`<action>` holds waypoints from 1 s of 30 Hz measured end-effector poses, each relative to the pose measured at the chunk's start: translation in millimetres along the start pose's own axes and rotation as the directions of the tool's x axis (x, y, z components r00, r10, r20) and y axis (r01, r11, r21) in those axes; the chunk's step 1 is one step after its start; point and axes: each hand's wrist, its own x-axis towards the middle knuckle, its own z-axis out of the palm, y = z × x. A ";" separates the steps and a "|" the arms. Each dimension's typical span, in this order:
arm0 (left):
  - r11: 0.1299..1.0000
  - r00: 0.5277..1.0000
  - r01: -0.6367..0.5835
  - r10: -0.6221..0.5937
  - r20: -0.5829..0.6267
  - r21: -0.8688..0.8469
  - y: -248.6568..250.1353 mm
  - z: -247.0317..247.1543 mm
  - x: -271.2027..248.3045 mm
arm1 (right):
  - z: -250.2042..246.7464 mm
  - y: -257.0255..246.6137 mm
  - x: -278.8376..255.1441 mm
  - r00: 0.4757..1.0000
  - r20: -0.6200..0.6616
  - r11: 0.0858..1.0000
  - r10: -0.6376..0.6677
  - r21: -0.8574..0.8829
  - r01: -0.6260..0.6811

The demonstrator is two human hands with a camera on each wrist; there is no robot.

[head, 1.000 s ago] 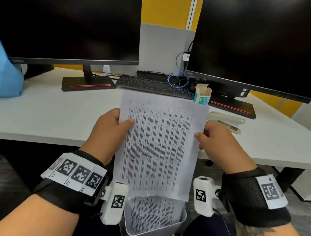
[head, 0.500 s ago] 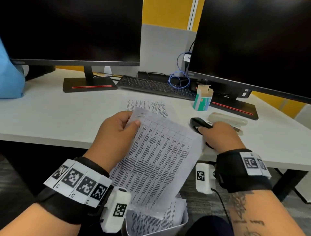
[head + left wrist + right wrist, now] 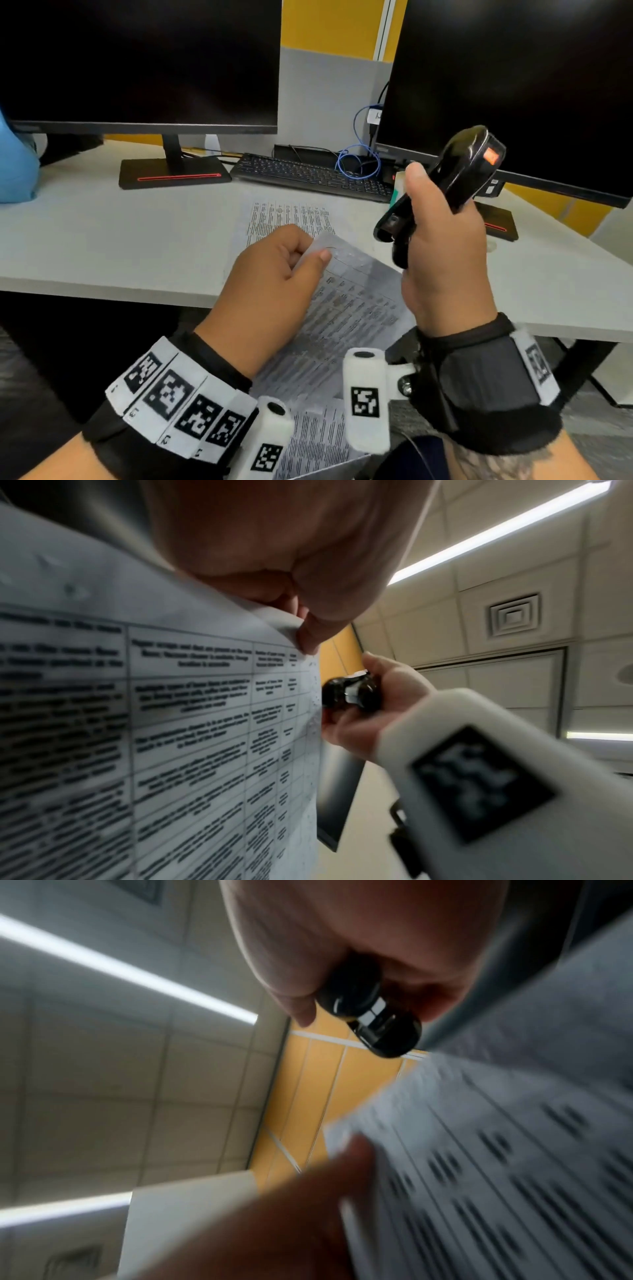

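The left hand (image 3: 274, 274) sits dead centre in the head view, thumb and curled fingers pinching the top corner of the printed sheet (image 3: 349, 318). The page slants down toward the lower middle of the frame, hanging off the near edge of the tabletop (image 3: 120, 240). The right hand (image 3: 445, 267) is up, right of centre, wrapped tight round a black stapler (image 3: 455, 171). The stapler is tilted: its orange-labelled end is high against the dark right monitor (image 3: 513, 85), and its mouth is aimed down-left at that pinched corner, near it with a gap showing. In the left wrist view it sits just past the sheet's edge. A second printed sheet (image 3: 287, 216) lies flat on the tabletop just behind the left hand, in front of the keyboard (image 3: 308, 174). A blue cable (image 3: 359, 161) coils behind the keys, and the left monitor (image 3: 137, 61) is dark at upper left. More printed pages (image 3: 322, 442) lie at the bottom edge, between the wrists.
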 end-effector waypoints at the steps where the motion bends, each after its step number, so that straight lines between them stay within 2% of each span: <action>1: 1.000 1.000 -0.013 0.013 0.006 -0.008 2.8 2.1 -2.0 | 3.7 -0.3 -3.9 1.000 -0.001 0.999 -0.027 -0.033 0.027; 6: 0.995 0.996 -0.085 0.085 0.002 -0.046 13.0 7.4 -8.8 | 10.8 -7.5 -16.9 0.999 0.013 0.995 -0.043 -0.086 0.044; 10: 0.987 0.996 -0.092 0.093 -0.003 -0.134 18.3 10.1 -11.9 | 11.4 -14.0 -18.0 0.999 -0.018 0.996 -0.052 -0.076 0.050; 13: 0.985 0.995 -0.101 0.102 -0.002 -0.140 22.6 11.1 -13.8 | 11.7 -16.6 -18.2 0.997 -0.019 0.996 -0.069 -0.052 0.068; 20: 0.980 0.998 -0.041 0.050 0.040 -0.193 26.9 14.5 -15.6 | 11.5 -18.4 -18.8 0.994 -0.012 0.992 -0.111 -0.066 0.110; 23: 0.971 0.991 -0.009 0.040 0.125 -0.238 28.1 14.3 -14.7 | 10.2 -18.3 -19.9 0.993 -0.024 0.992 -0.115 -0.060 0.114; 26: 0.991 0.975 -0.023 0.052 0.216 -0.134 32.8 11.0 -15.9 | 7.9 -16.0 -21.5 0.996 -0.025 0.996 -0.088 -0.037 0.087; 30: 0.987 0.976 -0.157 0.151 0.154 0.027 40.4 7.4 -19.3 | 7.2 -14.3 -24.6 0.997 -0.039 0.996 -0.065 0.053 0.067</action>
